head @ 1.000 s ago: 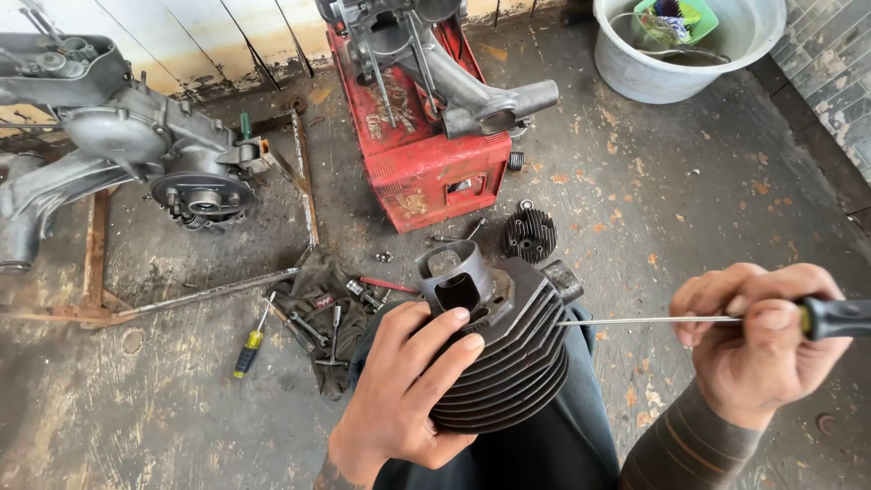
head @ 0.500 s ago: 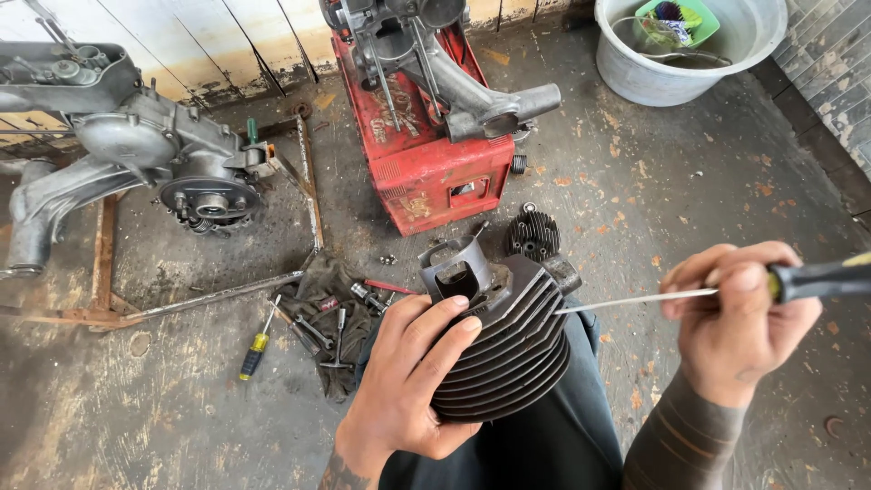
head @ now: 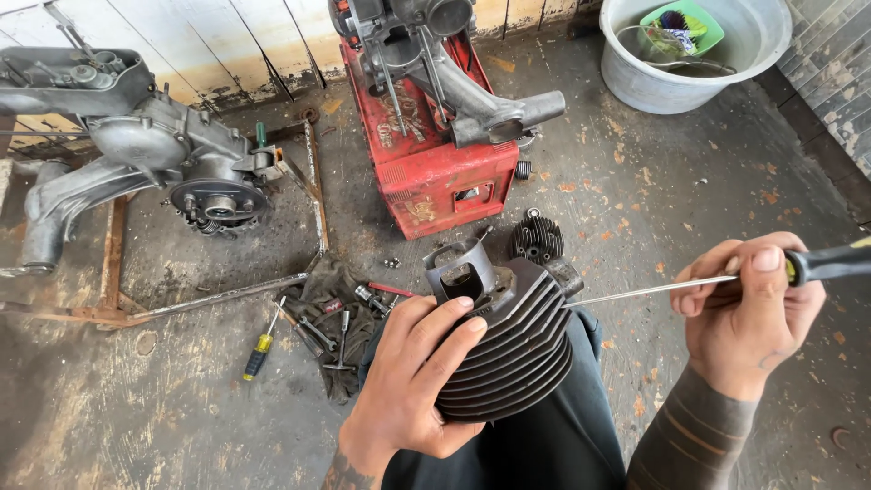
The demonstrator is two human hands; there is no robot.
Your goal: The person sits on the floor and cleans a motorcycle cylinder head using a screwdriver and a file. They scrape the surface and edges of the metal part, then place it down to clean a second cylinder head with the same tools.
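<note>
My left hand (head: pixel 413 381) grips a dark finned engine cylinder (head: pixel 508 340) that rests on my knee, its open bore facing up and away. My right hand (head: pixel 748 313) holds a screwdriver (head: pixel 821 263) by its black and yellow handle. The thin metal shaft (head: pixel 649 290) runs left and its tip touches the right side of the cylinder's fins near the top.
A red metal box (head: pixel 435 163) carrying an engine casing stands ahead. Another grey engine case (head: pixel 145 145) lies at the left on a rusty frame. Small tools and a yellow-handled screwdriver (head: pixel 259 349) lie on a rag. A grey tub (head: pixel 689 54) sits top right, and a small finned part (head: pixel 537 238) is behind the cylinder.
The screwdriver shaft has tilted slightly, its handle end rising to the right, while the tip stays at the fins. My left hand keeps the cylinder steady.
</note>
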